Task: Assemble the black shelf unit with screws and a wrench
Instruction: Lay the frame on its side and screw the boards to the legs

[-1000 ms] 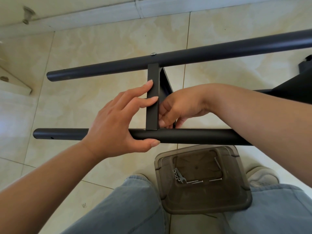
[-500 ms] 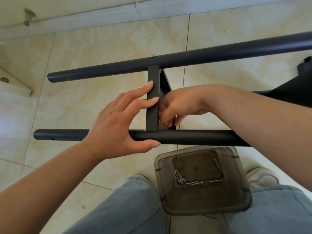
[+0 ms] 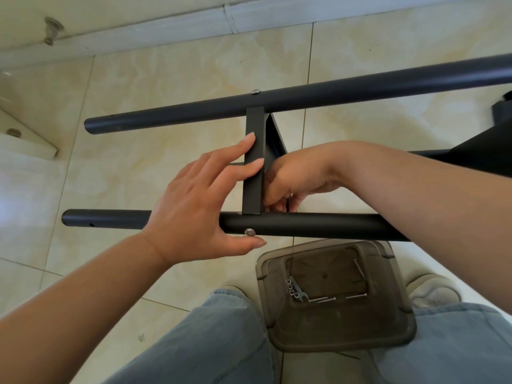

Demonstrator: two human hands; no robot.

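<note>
Head view, left hand (image 3: 191, 206) steadying crossbar (image 3: 253, 162) (fingers straight)

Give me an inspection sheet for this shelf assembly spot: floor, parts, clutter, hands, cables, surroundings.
Surface: beige tiled floor.
Job's things: near tube and far tube lie roughly parallel, joined by a flat crossbar; a screw head shows in the near tube, another screw head in the far one. Loose screws and nuts lie in a smoky plastic tray.
Clutter: nothing seen.
Hands: left hand spans crossbar and near tube, fingers straight; right hand is behind the crossbar at the near joint, fingers curled; what it holds is hidden.
Cables: nothing seen.
Surroundings: white baseboard along the wall.
</note>
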